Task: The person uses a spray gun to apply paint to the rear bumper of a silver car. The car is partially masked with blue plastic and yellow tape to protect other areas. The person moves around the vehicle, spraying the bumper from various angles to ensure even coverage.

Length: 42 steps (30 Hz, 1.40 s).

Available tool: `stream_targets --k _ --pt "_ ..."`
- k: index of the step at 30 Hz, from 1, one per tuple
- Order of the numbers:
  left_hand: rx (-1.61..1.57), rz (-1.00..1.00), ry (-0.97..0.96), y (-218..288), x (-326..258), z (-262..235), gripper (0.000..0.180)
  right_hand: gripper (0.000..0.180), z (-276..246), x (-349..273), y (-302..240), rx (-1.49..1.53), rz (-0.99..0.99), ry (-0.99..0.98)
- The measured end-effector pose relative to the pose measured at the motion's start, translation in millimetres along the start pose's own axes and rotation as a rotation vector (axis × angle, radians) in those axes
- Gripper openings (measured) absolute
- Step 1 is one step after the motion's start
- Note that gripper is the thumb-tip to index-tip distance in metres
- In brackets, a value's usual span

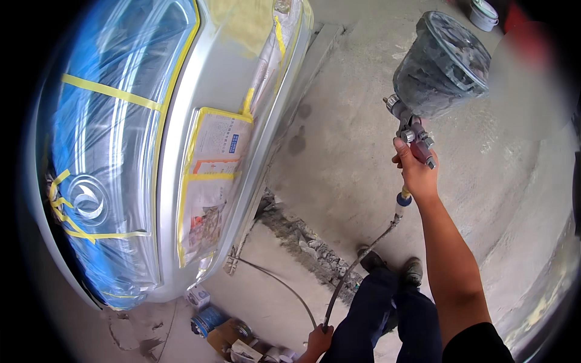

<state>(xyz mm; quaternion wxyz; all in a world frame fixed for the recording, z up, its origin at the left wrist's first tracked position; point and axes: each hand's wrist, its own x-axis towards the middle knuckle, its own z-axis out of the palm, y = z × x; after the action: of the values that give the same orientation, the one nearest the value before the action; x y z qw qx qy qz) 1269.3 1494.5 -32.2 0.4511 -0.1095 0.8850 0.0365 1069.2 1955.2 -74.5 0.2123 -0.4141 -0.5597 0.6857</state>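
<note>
Spray gun (416,130), seen in the head view, sits in the right hand (417,172), whose fingers are curled around its handle, the thumb up near the back of the gun. Above those fingers, on top of the gun, a large smoke-grey cup (437,75) leans with its broad round end up and to the right. Just below the same fingers a blue-collared coupling (403,198) joins the handle to a dark hose (357,263). This hose runs down and leftward to the left hand (319,340), whose fingers are closed round it at the lower edge; another stretch leads from there up and left toward the car.

Well to the left of the right-hand fingers stands a silver-white car body (187,91), masked with clear and blue film (130,175), yellow tape (115,92) and a printed paper sheet (221,139). Left of the left-hand fingers, a blue can (209,320) lies among small items on the floor. Between the two hands' fingers, dark shoes (413,271) show below dark trousers (363,314); a strip of rubble (308,242) lies up and left of the left hand.
</note>
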Motion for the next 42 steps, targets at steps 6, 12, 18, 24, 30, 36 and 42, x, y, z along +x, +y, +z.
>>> stream_targets --k 6,12,18,24,30,36,42 --pt "0.045 -0.01 -0.148 27 -2 -39 0.043 0.03 -1 -27 -12 0.114 0.068 -0.262" --pt "0.094 -0.033 -0.111 10 5 -52 0.047 0.02 9 -16 19 0.214 0.22 -0.557" --pt "-0.005 -0.137 -0.005 102 -5 -33 0.044 0.026 5 88 -22 0.116 0.221 -0.351" --pt "-0.106 -0.165 -0.036 194 -46 -8 0.04 0.035 -17 165 -94 0.021 0.115 -0.189" --pt "-0.329 -0.294 0.018 178 -95 25 0.04 0.029 11 152 -120 0.159 0.278 -0.197" --pt "-0.696 -0.542 -0.076 75 -202 113 0.041 0.019 51 52 -94 0.141 0.578 -0.402" --pt "-0.582 -0.601 -0.223 49 -230 139 0.04 0.03 53 -12 -77 0.161 0.795 -0.673"
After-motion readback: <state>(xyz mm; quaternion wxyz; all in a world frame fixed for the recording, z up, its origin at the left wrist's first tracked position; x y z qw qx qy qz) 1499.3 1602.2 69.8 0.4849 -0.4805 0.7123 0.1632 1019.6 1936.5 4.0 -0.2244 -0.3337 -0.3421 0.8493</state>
